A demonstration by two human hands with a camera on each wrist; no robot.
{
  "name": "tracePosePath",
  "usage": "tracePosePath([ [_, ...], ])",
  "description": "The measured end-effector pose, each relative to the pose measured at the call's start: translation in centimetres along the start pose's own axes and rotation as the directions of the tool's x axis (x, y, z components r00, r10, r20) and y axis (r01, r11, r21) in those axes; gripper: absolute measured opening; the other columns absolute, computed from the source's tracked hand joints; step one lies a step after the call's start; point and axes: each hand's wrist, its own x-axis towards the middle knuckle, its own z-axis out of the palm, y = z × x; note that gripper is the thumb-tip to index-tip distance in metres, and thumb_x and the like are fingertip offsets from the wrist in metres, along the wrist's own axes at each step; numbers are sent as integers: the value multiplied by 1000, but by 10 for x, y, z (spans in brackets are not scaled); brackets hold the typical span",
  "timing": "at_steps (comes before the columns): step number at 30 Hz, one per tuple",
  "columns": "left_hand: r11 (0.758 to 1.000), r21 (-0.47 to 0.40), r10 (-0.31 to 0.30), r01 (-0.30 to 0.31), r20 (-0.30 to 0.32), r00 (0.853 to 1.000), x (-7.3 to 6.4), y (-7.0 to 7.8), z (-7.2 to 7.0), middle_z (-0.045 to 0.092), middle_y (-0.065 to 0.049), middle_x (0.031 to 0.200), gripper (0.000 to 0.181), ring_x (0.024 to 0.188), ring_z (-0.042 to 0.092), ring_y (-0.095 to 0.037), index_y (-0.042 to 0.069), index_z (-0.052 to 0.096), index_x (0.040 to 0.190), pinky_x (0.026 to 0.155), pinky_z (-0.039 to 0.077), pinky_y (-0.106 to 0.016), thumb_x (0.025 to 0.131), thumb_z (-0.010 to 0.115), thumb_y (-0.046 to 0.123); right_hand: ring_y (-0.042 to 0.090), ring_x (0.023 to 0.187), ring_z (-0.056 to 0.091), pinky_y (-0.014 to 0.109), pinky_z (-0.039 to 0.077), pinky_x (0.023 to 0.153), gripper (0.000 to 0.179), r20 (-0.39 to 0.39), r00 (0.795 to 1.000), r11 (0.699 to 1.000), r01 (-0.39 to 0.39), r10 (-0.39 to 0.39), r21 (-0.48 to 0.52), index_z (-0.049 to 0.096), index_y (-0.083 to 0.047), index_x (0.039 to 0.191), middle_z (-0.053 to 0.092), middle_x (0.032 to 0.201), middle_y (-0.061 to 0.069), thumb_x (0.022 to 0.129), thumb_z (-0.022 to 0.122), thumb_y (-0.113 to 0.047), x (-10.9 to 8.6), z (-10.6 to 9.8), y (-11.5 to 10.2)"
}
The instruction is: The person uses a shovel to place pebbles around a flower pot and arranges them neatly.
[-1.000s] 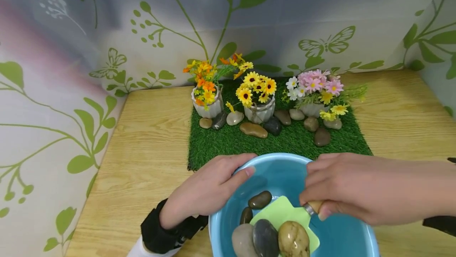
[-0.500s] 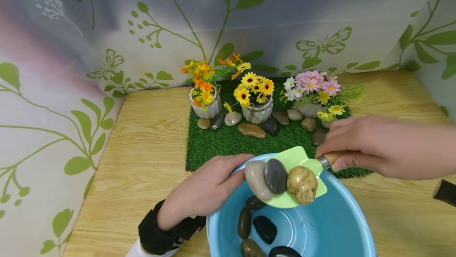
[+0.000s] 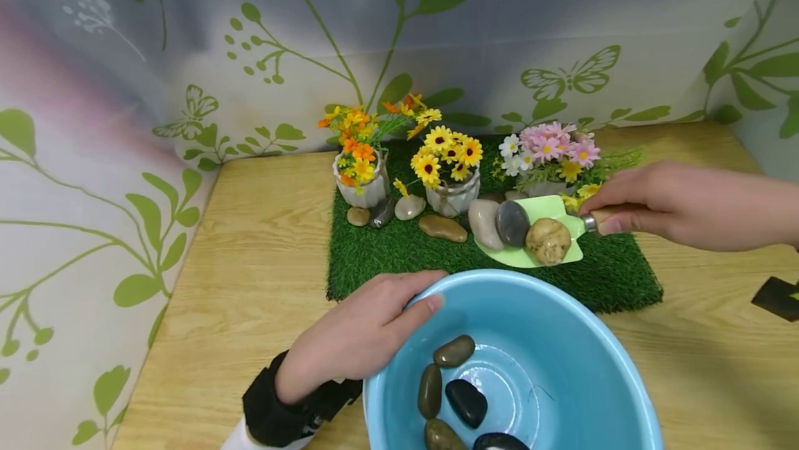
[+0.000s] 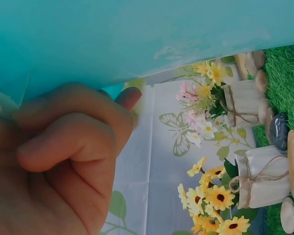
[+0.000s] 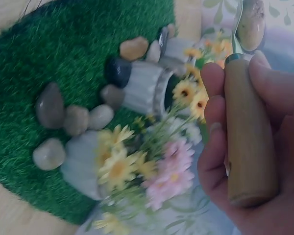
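My right hand (image 3: 662,204) grips the wooden handle (image 5: 250,132) of a small garden trowel with a light green blade (image 3: 543,207). Three stones ride on the blade: a pale one (image 3: 485,223), a dark grey one (image 3: 513,223) and a round tan one (image 3: 548,241). In the head view the loaded blade overlaps the green turf mat (image 3: 387,256). My left hand (image 3: 358,329) holds the rim of a blue plastic tub (image 3: 593,339), thumb inside, fingers curled at the outer wall in the left wrist view. Several dark stones (image 3: 466,402) lie in the tub.
Three white pots of artificial flowers stand along the mat's back: orange (image 3: 365,186), yellow (image 3: 453,193) and pink (image 3: 546,148). Stones, among them a long brown one (image 3: 442,228), line the pots' feet. A patterned cloth (image 3: 487,41) hangs behind the wooden table (image 3: 262,242).
My right hand has lifted the trowel with its three stones out of the tub and carried it forward to over the mat. The left hand stays on the tub's rim.
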Motion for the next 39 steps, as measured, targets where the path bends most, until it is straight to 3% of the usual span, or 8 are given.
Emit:
tracePosePath([
  [9, 1000, -10, 10, -10, -5, 1000, 0, -1, 1, 65, 13, 114, 36, 103, 62, 0, 19, 56, 137, 90, 51, -26, 110, 37, 34, 20, 97, 67, 50, 54, 83, 32, -6, 988, 985, -156, 157, 77, 66, -4, 128, 70, 111, 0, 102, 60, -22, 2, 18, 32],
  [13, 1000, -6, 14, -14, -7, 1000, 0, -1, 0, 65, 14, 114, 35, 103, 62, 1, 21, 56, 136, 91, 50, -26, 110, 37, 34, 16, 93, 66, 46, 55, 79, 31, -5, 978, 973, -209, 211, 96, 66, -4, 126, 70, 108, -1, 103, 59, -23, 1, 36, 40],
  [20, 1000, -20, 16, -17, -4, 1000, 0, -2, 1, 65, 14, 112, 33, 101, 62, 0, 23, 57, 134, 90, 50, -26, 110, 38, 34, 14, 88, 65, 40, 54, 74, 35, -4, 977, 953, -206, 212, 220, 63, 4, 129, 70, 111, 6, 103, 59, -18, 5, 76, 45],
  [25, 999, -34, 15, -15, 0, 1000, 0, -3, 2, 65, 13, 112, 33, 100, 63, 0, 21, 58, 133, 88, 52, -25, 110, 38, 34, 13, 77, 61, 33, 51, 65, 30, 26, 966, 925, -253, 257, 283, 64, 3, 124, 67, 93, 0, 105, 54, -19, 14, 93, 46],
  [32, 999, -45, 11, -11, 4, 1000, 0, -3, 3, 65, 13, 115, 32, 102, 63, 1, 25, 56, 135, 89, 51, -25, 110, 38, 34, 13, 72, 61, 35, 46, 60, 39, 42, 948, 904, -313, 315, 291, 57, 12, 130, 67, 88, 1, 107, 48, -19, 24, 98, 48],
  [39, 999, -44, 10, -10, 4, 1000, 0, -2, 2, 65, 13, 116, 36, 103, 62, 0, 20, 55, 138, 90, 51, -25, 110, 38, 35, 18, 63, 51, 35, 41, 59, 28, 146, 932, 879, -360, 330, 313, 67, 2, 110, 57, 72, 2, 106, 51, -20, 22, 89, 45],
])
